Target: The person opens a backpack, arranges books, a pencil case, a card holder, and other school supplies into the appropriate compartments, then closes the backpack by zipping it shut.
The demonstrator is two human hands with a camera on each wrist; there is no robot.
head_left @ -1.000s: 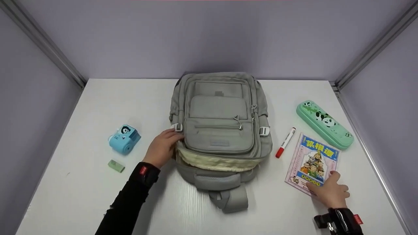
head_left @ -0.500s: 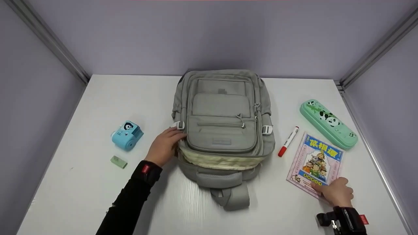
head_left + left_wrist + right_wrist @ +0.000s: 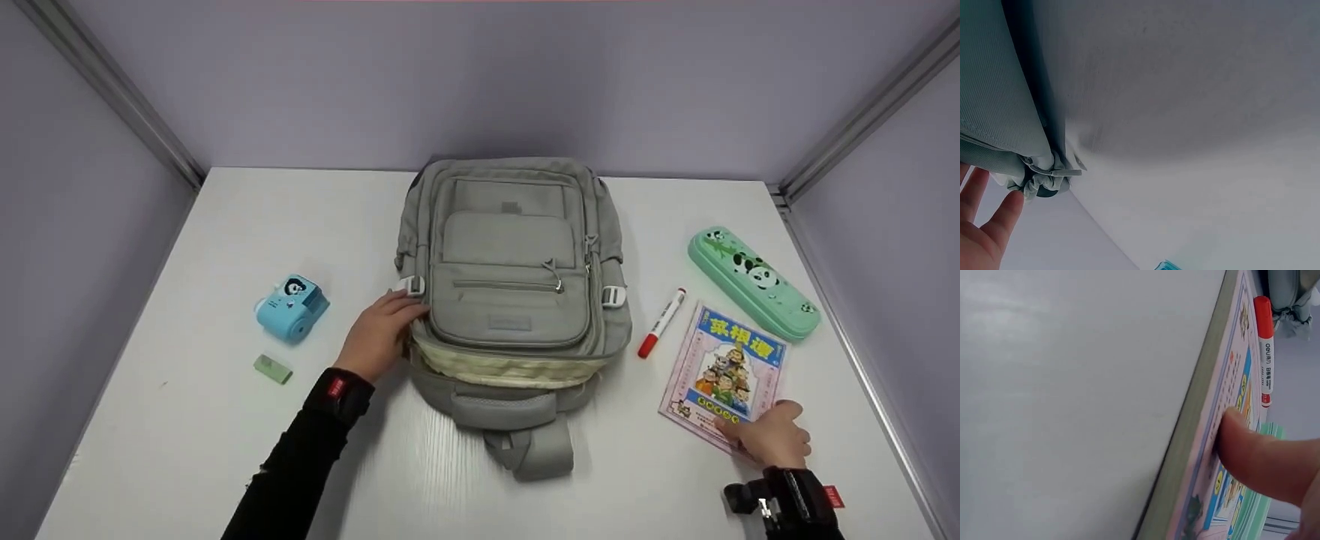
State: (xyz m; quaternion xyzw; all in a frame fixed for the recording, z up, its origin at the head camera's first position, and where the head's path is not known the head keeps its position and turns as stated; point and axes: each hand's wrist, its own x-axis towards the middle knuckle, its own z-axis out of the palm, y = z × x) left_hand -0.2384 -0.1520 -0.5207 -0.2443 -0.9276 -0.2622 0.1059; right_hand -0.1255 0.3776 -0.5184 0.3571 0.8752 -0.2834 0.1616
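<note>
The left hand (image 3: 379, 334) rests with relaxed fingers on the backpack (image 3: 514, 300) beside its open mouth. Right of the backpack, beyond the marker (image 3: 660, 322), the right hand (image 3: 769, 439) pinches the book (image 3: 724, 375) at its near corner; this shallow hold risks slipping.

I see the grey backpack (image 3: 514, 300) lying flat on its back in the middle of the white table, front pockets up, its main opening gaping toward me with cream lining showing. The picture book (image 3: 724, 367) lies flat to its right, cover up, pink-bordered with a blue title band and cartoon figures, turned slightly askew.
</note>
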